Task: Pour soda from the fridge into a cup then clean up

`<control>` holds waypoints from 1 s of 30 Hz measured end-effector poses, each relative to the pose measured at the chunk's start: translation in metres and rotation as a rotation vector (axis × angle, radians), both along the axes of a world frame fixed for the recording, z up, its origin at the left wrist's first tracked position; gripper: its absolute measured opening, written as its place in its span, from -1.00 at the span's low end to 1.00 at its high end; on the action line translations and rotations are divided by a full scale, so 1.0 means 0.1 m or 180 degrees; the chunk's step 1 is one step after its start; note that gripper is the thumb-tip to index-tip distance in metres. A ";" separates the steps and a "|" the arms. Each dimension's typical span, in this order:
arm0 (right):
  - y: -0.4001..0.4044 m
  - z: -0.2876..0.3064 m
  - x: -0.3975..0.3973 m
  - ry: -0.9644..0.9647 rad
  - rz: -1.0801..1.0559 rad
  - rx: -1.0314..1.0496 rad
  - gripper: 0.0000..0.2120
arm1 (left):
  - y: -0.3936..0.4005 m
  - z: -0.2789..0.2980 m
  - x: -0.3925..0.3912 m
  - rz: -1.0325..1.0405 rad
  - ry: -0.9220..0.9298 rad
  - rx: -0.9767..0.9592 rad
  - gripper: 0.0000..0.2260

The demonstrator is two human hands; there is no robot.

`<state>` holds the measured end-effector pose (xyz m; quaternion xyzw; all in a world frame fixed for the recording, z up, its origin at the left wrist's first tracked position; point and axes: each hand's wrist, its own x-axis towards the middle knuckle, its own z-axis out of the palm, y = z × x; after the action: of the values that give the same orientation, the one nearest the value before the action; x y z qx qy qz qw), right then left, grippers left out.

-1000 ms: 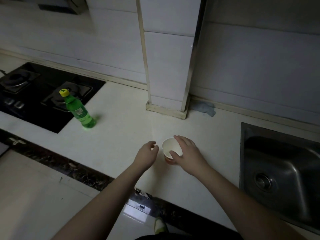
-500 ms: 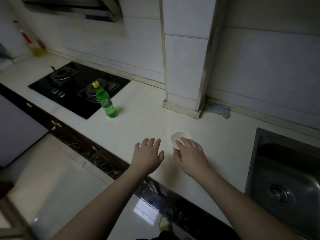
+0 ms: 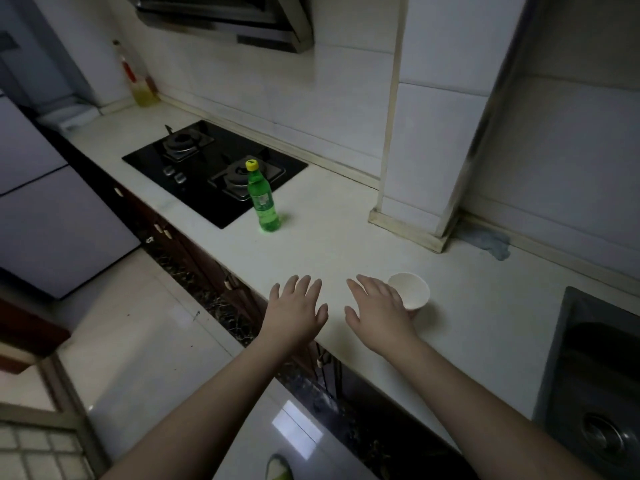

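Note:
A green soda bottle [image 3: 264,199] with a yellow cap stands upright on the white counter [image 3: 346,237], at the near right corner of the black stove. A white paper cup [image 3: 410,290] stands on the counter closer to me, and I see nothing in it. My right hand [image 3: 377,310] is just left of the cup with fingers spread, its outer edge right beside the cup wall. My left hand [image 3: 296,308] hovers flat over the counter's front edge, fingers straight, holding nothing.
The black gas stove [image 3: 207,168] lies left of the bottle, under a range hood [image 3: 225,15]. A steel sink [image 3: 595,382] is at the right. A grey rag [image 3: 488,242] lies by the tiled pillar [image 3: 429,133]. An oil bottle [image 3: 138,81] stands far left, by the fridge [image 3: 41,209].
My right hand let go of the cup and opened beside it. My left hand uncurled and spread flat. The view swung up and left, bringing the bottle nearer the middle.

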<state>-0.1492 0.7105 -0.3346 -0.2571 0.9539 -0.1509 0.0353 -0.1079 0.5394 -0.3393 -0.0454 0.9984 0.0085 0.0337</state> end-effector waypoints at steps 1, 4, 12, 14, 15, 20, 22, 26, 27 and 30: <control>-0.10 0.01 -0.01 0.0003 0.0030 0.0018 -0.47 | -0.09 0.00 0.00 0.0012 0.0005 0.0007 -0.47; -0.44 0.04 -0.03 0.0017 0.0084 0.0131 -0.47 | -0.40 -0.02 0.01 -0.0009 0.0046 0.0080 -0.33; -1.43 0.09 -0.13 -0.0006 0.0062 0.0176 -0.47 | -1.35 0.01 -0.05 -0.0049 0.0053 0.0169 -0.47; -1.64 0.11 -0.15 0.0013 0.0034 0.0168 -0.47 | -1.55 0.03 -0.08 -0.0048 0.0065 0.0198 -0.47; -1.74 0.13 -0.16 0.0042 0.0020 0.0170 -0.47 | -1.64 0.04 -0.09 -0.0065 0.0078 0.0212 -0.47; -2.07 0.16 -0.24 0.0116 -0.0050 0.0208 -0.50 | -2.01 0.05 -0.20 -0.0156 0.0147 0.0249 -0.47; -2.14 0.16 -0.27 0.0116 -0.0065 0.0249 -0.51 | -2.12 0.05 -0.24 -0.0158 0.0151 0.0262 -0.47; -2.25 0.15 -0.41 0.0095 -0.0080 0.0278 -0.50 | -2.26 0.00 -0.36 -0.0161 0.0128 0.0288 -0.47; -2.27 0.15 -0.46 0.0104 -0.0068 0.0287 -0.50 | -2.28 -0.01 -0.40 -0.0166 0.0116 0.0290 -0.47; -2.34 0.12 -0.62 0.0152 -0.0027 0.0325 -0.50 | -2.34 -0.06 -0.55 -0.0166 0.0047 0.0308 -0.47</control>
<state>-0.2115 0.4761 -0.3226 -0.2545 0.9620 -0.0961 0.0249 -0.1629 0.3051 -0.3451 -0.0177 0.9979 0.0561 0.0287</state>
